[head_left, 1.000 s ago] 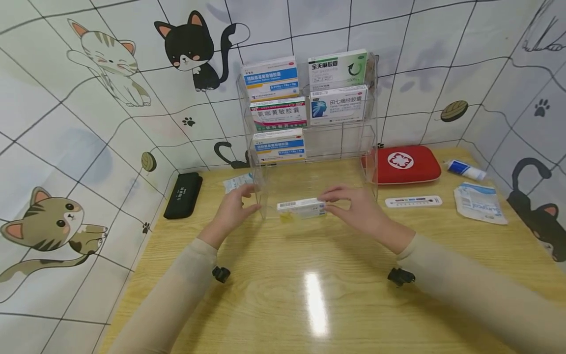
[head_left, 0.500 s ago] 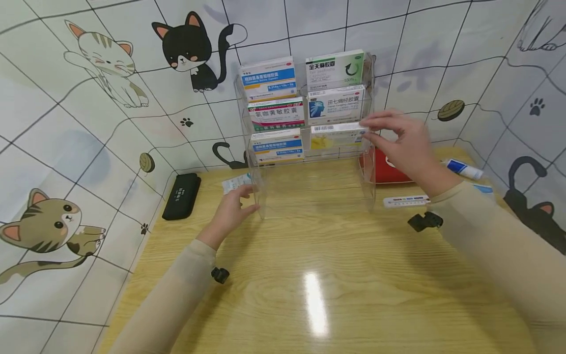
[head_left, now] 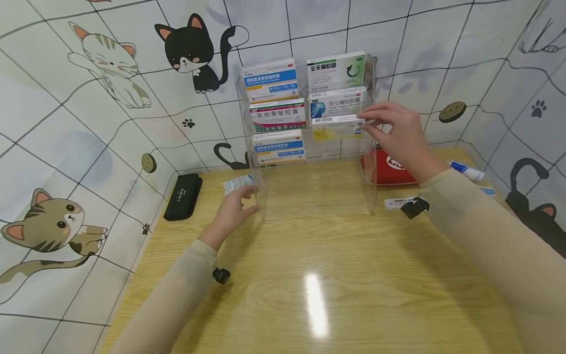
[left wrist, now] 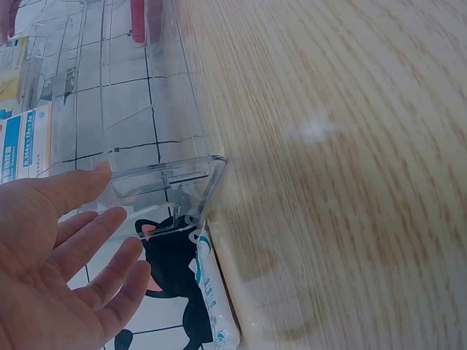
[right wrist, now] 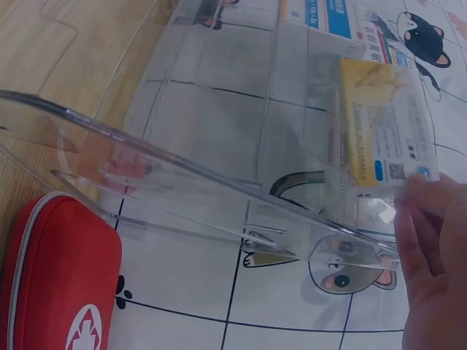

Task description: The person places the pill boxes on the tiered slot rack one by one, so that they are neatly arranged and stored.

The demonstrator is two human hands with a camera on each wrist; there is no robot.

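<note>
A clear acrylic display rack (head_left: pixel 316 189) stands on the table with medicine boxes on its tiers. My right hand (head_left: pixel 395 132) pinches the right end of a yellow-and-white medicine box (head_left: pixel 337 129) between thumb and fingers. This box is tilted, at the lower tier's right side, just below the white-and-blue medicine box (head_left: pixel 338 104). In the right wrist view its printed back (right wrist: pixel 387 120) faces the camera. My left hand (head_left: pixel 232 211) is at the rack's left side panel, thumb and fingers loosely spread, tips right at the panel (left wrist: pixel 164 179).
Left of the rack lie a black case (head_left: pixel 183 196) and a small white-and-blue packet (head_left: pixel 238 183). On the right are a red first-aid pouch (head_left: pixel 391 169), a white strip (head_left: pixel 395 203) and a blue-and-white tube (head_left: pixel 466 170). A cat-patterned wall stands behind.
My right hand has carried the yellow-and-white box from low before the rack up to its lower right tier, and lifted it slightly since half a second ago. The left hand stays put.
</note>
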